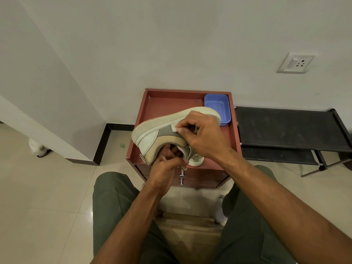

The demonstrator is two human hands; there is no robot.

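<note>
Viewpoint: the person's own body seen from above by the head camera; only arms, hands and legs show.
Left forearm [133, 216]: bare from the lower edge of the picture up to the wrist, with a long tendon line along it.
Right forearm [276, 191]: likewise bare to the wrist, and broader in the picture.
Left grip [167, 164]: a bare hand, its back and knuckles showing.
Right grip [203, 138]: a bare hand with creased knuckles.
Trousers [114, 202]: dark olive green, plain matte cloth, loose, with soft folds over both thighs.
Right trouser leg [266, 244]: a stitched line, too blurred to tell whether it is a seam or a pocket edge.
</note>
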